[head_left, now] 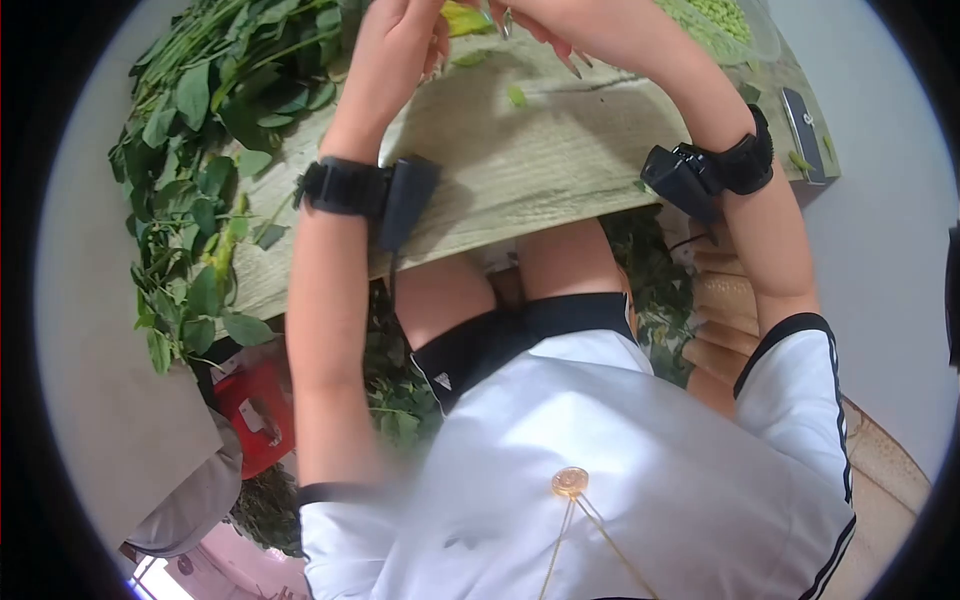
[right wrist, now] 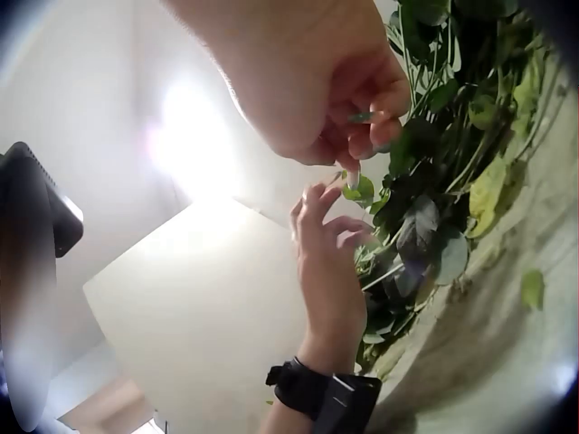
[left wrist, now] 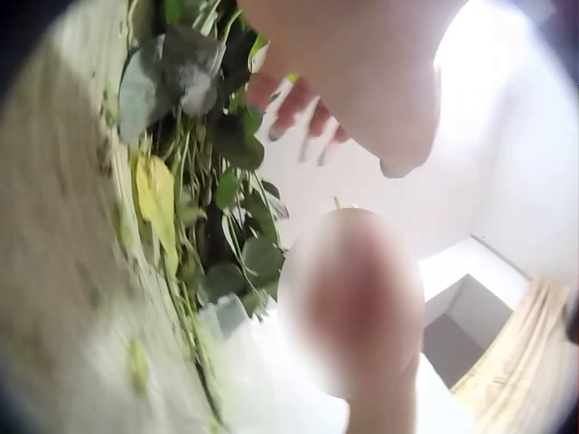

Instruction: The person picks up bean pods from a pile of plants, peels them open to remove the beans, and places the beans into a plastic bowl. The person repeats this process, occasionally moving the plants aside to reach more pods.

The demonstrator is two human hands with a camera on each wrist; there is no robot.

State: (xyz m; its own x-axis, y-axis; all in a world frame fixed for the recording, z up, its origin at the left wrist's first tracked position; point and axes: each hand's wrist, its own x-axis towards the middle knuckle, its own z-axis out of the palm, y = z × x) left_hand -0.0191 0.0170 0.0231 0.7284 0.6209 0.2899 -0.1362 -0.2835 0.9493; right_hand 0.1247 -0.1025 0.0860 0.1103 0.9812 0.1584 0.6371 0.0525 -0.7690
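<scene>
My left hand (head_left: 395,45) and right hand (head_left: 590,35) meet over the far part of the wooden table, partly cut off by the head view's top edge. In the right wrist view, the curled fingers of my right hand (right wrist: 335,99) pinch a small green piece, apparently a bean pod, mostly hidden by the fingers. Just below them, my left hand (right wrist: 327,258) has loosely bent fingers, its fingertips right at the right hand's; I cannot tell whether it grips anything. Beside the fingertips shows a small bright green bit (right wrist: 360,190). The left wrist view blurs my right hand (left wrist: 353,307).
Leafy green stalks (head_left: 200,100) pile along the table's left side and hang over its edge. A clear container of shelled green beans (head_left: 715,22) stands at the far right, near a phone (head_left: 803,125). One loose pod (head_left: 515,95) lies on the tabletop (head_left: 530,150). More greenery fills the floor below.
</scene>
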